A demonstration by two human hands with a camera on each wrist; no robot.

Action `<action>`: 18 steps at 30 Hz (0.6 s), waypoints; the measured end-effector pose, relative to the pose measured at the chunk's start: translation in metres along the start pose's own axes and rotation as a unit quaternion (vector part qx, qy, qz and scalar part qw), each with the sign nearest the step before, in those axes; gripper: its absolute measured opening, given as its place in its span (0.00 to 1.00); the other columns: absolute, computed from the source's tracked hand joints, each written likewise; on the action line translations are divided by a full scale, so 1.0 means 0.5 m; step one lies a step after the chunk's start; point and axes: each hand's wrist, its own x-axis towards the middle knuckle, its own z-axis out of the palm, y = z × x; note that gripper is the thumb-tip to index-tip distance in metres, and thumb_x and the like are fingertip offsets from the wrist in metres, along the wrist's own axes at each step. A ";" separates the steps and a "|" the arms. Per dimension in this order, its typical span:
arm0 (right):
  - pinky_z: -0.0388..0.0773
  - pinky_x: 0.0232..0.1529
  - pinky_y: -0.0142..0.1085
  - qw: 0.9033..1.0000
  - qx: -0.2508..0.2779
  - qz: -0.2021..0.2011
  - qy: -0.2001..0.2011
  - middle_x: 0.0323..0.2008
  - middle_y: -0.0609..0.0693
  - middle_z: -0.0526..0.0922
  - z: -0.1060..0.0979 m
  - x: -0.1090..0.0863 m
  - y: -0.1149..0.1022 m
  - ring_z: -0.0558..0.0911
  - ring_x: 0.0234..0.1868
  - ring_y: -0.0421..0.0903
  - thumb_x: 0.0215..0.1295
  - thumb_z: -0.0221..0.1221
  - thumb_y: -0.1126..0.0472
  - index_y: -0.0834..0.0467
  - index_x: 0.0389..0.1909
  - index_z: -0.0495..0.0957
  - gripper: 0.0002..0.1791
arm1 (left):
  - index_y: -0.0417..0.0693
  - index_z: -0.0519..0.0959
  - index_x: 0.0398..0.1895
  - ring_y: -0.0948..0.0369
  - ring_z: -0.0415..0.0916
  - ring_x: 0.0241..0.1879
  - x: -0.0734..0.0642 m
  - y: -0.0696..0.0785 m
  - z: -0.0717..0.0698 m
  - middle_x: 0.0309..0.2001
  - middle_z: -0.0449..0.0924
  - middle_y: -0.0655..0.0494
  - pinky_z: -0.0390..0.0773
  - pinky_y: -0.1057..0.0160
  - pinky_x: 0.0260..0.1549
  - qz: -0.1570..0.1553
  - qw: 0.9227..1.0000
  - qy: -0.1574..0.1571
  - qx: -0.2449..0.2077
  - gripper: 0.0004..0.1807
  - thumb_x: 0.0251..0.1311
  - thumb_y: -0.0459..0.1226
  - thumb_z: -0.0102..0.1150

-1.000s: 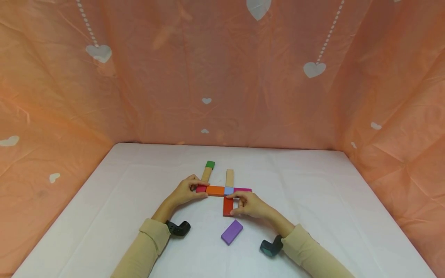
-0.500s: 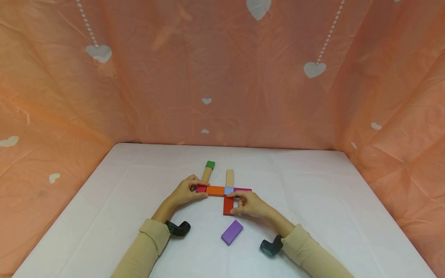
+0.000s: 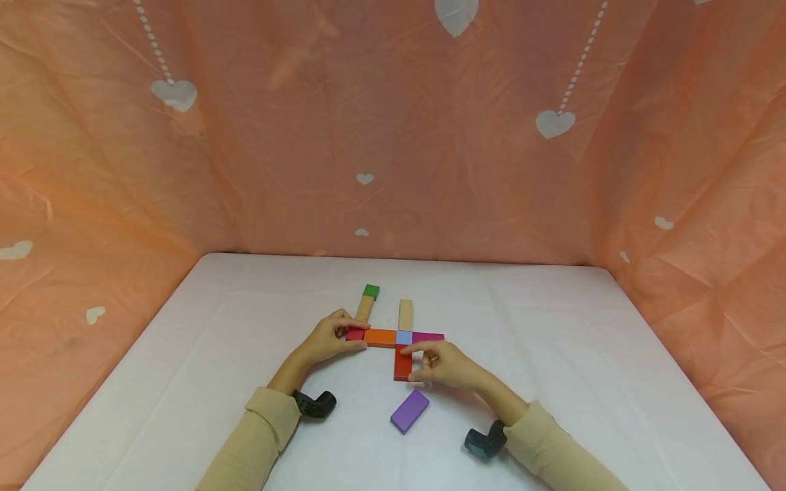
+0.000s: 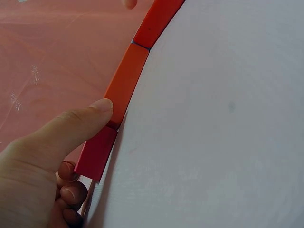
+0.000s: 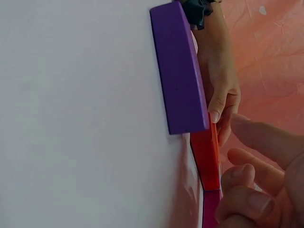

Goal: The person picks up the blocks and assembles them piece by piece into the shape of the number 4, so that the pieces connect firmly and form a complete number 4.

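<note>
On the white table, wooden blocks lie end to end in a branching figure. My left hand pinches across the join of a crimson block and an orange block, thumb on the near side. To the right come a light blue block and a magenta block. A red block extends toward me from the light blue one. Beside it is my right hand, index finger over the block and thumb by its near corner. In the right wrist view its fingers look parted, gripping nothing.
A purple block lies at a slant, closer to me. Two plain wooden blocks point away, one a natural block, the other ending in a green block. An orange curtain surrounds the table.
My right hand has shifted slightly right and toward me, its fingers loosening from the red block. The left hand stays in place. Between the first two frames the red block moved slightly away from me.
</note>
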 end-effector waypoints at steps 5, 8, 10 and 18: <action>0.62 0.26 0.26 1.000 0.001 -0.004 -0.011 0.17 0.43 0.66 0.008 -0.007 0.002 0.67 0.21 0.35 0.56 0.67 0.61 0.62 0.52 0.80 0.22 | 0.43 0.85 0.45 0.65 0.59 0.30 -0.001 -0.001 0.000 0.30 0.65 0.53 0.59 0.71 0.29 -0.003 1.000 0.000 0.000 0.18 0.49 0.38 0.72; 0.62 0.26 0.25 1.000 -0.003 -0.005 -0.015 0.16 0.43 0.66 0.012 -0.009 0.004 0.66 0.21 0.35 0.57 0.67 0.61 0.62 0.52 0.80 0.21 | 0.43 0.85 0.45 0.65 0.58 0.30 -0.001 -0.001 -0.001 0.30 0.65 0.53 0.59 0.70 0.29 -0.004 1.000 -0.001 -0.001 0.18 0.49 0.37 0.72; 0.61 0.26 0.25 1.000 -0.002 -0.004 -0.016 0.16 0.43 0.66 0.014 -0.011 0.005 0.66 0.20 0.34 0.57 0.67 0.61 0.62 0.52 0.80 0.21 | 0.43 0.85 0.45 0.65 0.59 0.30 -0.001 -0.001 -0.001 0.30 0.65 0.53 0.59 0.71 0.29 -0.005 1.000 -0.001 0.000 0.18 0.49 0.37 0.72; 0.60 0.26 0.24 1.000 -0.005 -0.023 -0.014 0.17 0.42 0.64 0.019 -0.024 0.001 0.64 0.20 0.32 0.55 0.68 0.62 0.63 0.48 0.82 0.19 | 0.43 0.85 0.46 0.64 0.59 0.31 0.000 0.000 -0.001 0.30 0.65 0.54 0.59 0.71 0.29 -0.011 1.000 -0.003 -0.003 0.19 0.49 0.38 0.72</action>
